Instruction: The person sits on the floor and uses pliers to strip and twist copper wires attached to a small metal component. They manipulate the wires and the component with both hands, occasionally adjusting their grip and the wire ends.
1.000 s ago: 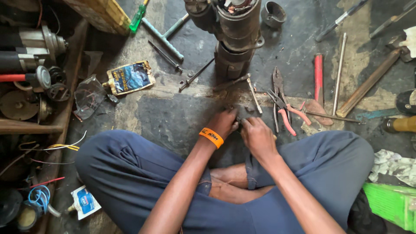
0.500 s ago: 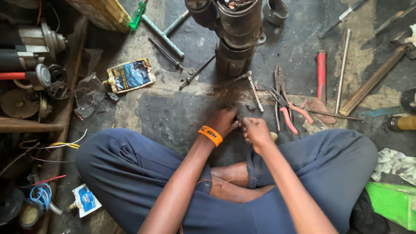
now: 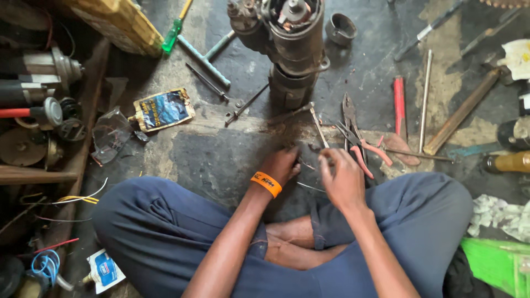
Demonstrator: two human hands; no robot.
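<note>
The floor [image 3: 221, 160] was grimy concrete, strewn with tools; a dark motor [image 3: 292, 49] stood upright at its far edge. Near the knees, the left hand [image 3: 280, 165] lay curled, fingertips down on the floor beside thin wires [image 3: 309, 187]. The right hand [image 3: 342, 179] hovered half-closed; whether it pinched anything I could not tell. Red-handled pliers [image 3: 361, 146] lay just beside it.
</note>
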